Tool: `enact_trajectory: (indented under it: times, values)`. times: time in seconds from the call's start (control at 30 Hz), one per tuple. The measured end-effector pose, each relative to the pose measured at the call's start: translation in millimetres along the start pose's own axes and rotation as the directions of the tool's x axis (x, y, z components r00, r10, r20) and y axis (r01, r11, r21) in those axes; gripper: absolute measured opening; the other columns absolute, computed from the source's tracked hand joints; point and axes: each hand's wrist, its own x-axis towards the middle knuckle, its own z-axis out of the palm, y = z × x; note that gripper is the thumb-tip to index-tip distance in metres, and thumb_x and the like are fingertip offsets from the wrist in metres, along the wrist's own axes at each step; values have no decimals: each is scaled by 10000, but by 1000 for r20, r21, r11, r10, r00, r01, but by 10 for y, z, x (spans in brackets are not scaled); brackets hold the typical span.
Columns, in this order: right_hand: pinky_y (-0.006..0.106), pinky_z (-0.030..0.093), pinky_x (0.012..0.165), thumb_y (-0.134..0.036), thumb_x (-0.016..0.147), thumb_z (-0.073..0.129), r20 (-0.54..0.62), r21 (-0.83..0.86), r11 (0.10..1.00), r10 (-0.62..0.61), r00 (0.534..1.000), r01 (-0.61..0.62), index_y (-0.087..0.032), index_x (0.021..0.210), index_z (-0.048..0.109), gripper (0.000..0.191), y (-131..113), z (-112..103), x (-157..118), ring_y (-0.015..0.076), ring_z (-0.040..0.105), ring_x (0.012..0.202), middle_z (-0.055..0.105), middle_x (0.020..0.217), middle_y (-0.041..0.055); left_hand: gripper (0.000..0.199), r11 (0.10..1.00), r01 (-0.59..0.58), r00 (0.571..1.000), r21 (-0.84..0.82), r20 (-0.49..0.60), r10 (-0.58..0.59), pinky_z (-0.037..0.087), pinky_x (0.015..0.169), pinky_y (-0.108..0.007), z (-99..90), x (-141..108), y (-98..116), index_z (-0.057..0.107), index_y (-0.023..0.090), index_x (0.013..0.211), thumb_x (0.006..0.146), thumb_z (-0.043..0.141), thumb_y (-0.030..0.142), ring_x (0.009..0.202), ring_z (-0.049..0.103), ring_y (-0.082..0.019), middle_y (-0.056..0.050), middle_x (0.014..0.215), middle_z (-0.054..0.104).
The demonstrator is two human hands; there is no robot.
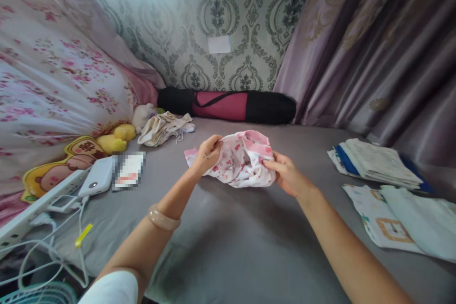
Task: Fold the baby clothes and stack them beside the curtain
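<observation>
At the center of the frame, two bare hands hold a pink-and-white patterned garment [238, 161] over a gray sheet [242, 247].

The left hand [209, 156] pinches the garment's left side, thumb and fingers closed on the cloth; the right hand [287, 172] grips its right edge, thumb on the near face and fingers mostly hidden behind. The pink-banded part rises between them, the rest bunched below. Upper left of it lies a crumpled cream cloth [164, 128]; folded cloths [384, 161] sit at the right of the frame, and a white power bank [97, 175] at the left.
</observation>
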Motion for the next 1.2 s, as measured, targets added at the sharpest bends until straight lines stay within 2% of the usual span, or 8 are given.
enact_trajectory:
  times: [0.27, 0.47, 0.53, 0.63, 0.7, 0.8, 0.97, 1.2]
  values:
    - [289, 507, 716, -388, 730, 729, -63, -448, 852, -332, 941, 270, -238, 998, 702, 308, -203, -235, 209, 176, 648, 813, 730, 865, 1, 139, 984, -179, 983, -23, 36, 179, 385, 598, -237, -449, 428, 222, 716, 186, 840, 757, 641, 268, 650, 512, -147, -5, 726, 636]
    - [278, 476, 591, -447, 670, 807, -35, -716, 597, -548, 836, 362, -191, 830, 724, 313, -980, -343, 280, 181, 619, 677, 710, 742, 17, 52, 967, -228, 972, -110, 26, 232, 430, 698, -251, -900, 750, 741, 738, 166, 721, 691, 734, 123, 725, 555, -164, -12, 700, 615]
    - [290, 481, 640, -485, 764, 736, 73, -838, 379, -634, 770, 392, -189, 860, 739, 312, -1335, -238, 170, 178, 624, 696, 701, 744, 4, 74, 951, -277, 961, -135, -23, 277, 431, 768, -261, -1027, 791, 993, 728, 141, 706, 704, 733, 67, 789, 565, -173, -9, 679, 593]
    - [346, 468, 829, -466, 943, 542, 192, -946, -21, -839, 509, 323, -191, 1102, 698, 354, -1679, -11, -4, 205, 640, 907, 706, 970, 39, 110, 882, -459, 864, -106, -285, 415, 406, 894, -268, -1100, 816, 1239, 725, 145, 843, 784, 692, 58, 948, 554, -168, 1, 784, 617]
    - [377, 444, 909, -456, 1010, 397, 246, -955, -143, -872, 423, 260, -201, 1197, 635, 396, -1725, 78, -30, 230, 601, 1073, 668, 1137, 69, 132, 869, -487, 854, -89, -256, 453, 420, 862, -259, -1054, 856, 1228, 714, 166, 856, 801, 662, 58, 916, 568, -155, 16, 801, 638]
    - [364, 477, 818, -506, 983, 433, 294, -955, -214, -765, 573, 206, -232, 1050, 676, 372, -1660, 29, 66, 250, 640, 984, 702, 1002, 51, 122, 927, -372, 915, 46, 187, 358, 421, 674, -244, -924, 971, 1022, 688, 159, 645, 724, 680, 67, 656, 550, -133, 20, 626, 623]
    - [327, 462, 712, -476, 966, 459, 187, -951, -310, -591, 785, -7, -246, 1112, 649, 332, -1771, -194, 198, 257, 663, 898, 721, 950, 64, 138, 926, -350, 937, 143, 32, 349, 411, 606, -232, -849, 1189, 822, 718, 155, 739, 780, 629, 252, 660, 551, -142, 10, 645, 622]
    - [321, 447, 671, -532, 950, 455, 203, -965, -257, -617, 760, 50, -238, 1123, 646, 391, -1972, -317, 223, 250, 656, 842, 710, 914, 71, 225, 914, -372, 918, 161, -82, 388, 379, 555, -221, -825, 1362, 867, 734, 156, 866, 779, 618, 328, 593, 483, -113, 22, 622, 571]
